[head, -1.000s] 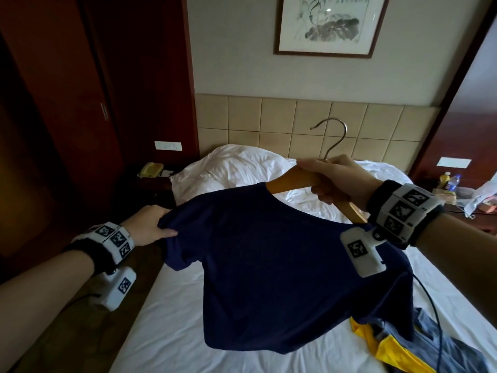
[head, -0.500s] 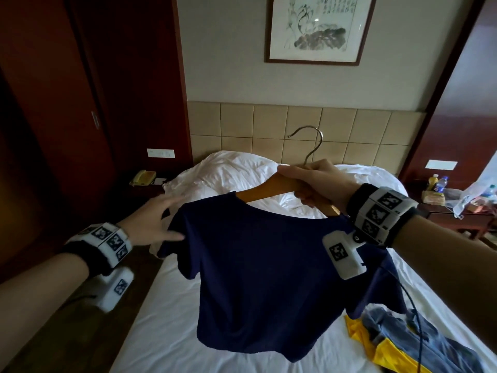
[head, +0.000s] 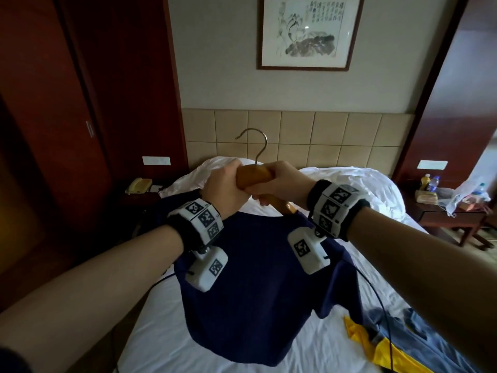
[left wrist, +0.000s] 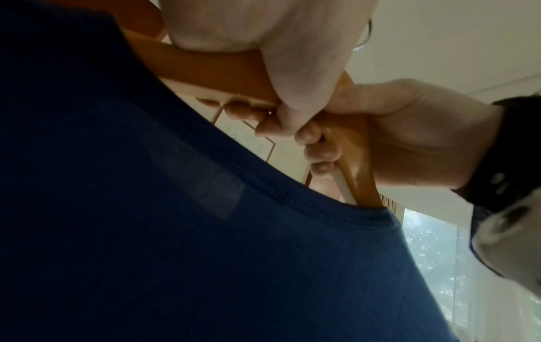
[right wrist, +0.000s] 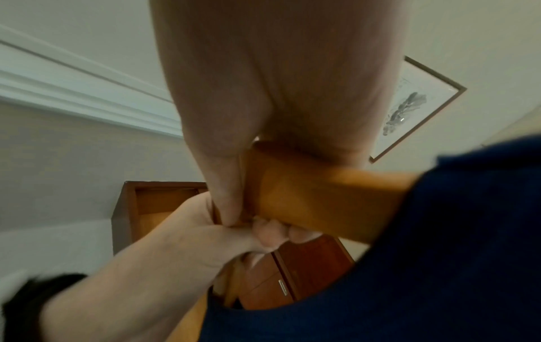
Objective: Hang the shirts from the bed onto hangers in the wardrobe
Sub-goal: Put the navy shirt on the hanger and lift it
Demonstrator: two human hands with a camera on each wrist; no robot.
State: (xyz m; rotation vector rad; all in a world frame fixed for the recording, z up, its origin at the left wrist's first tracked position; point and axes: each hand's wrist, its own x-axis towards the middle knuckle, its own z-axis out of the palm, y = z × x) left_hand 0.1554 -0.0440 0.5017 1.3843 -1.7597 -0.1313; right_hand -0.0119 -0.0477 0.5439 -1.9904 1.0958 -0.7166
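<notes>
- Left hand (head: 224,188) and right hand (head: 282,183) — both curled round the middle of the wooden hanger (head: 254,175), touching each other.
- Navy shirt (head: 258,286) hangs from the hanger above the bed (head: 161,332) — yellow and blue clothes (head: 398,343) lie beside it.

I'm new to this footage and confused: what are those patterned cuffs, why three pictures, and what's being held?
No robot here: a person wears marker-patterned cuffs with small cameras on both wrists, plus a head camera. The wide picture is the head view; the other two look up from each wrist. The left hand and right hand both grip a wooden hanger, side by side at its middle, just under its metal hook. A navy shirt hangs from it above the white bed. A heap of yellow and grey-blue clothes lies on the bed on the right.
</notes>
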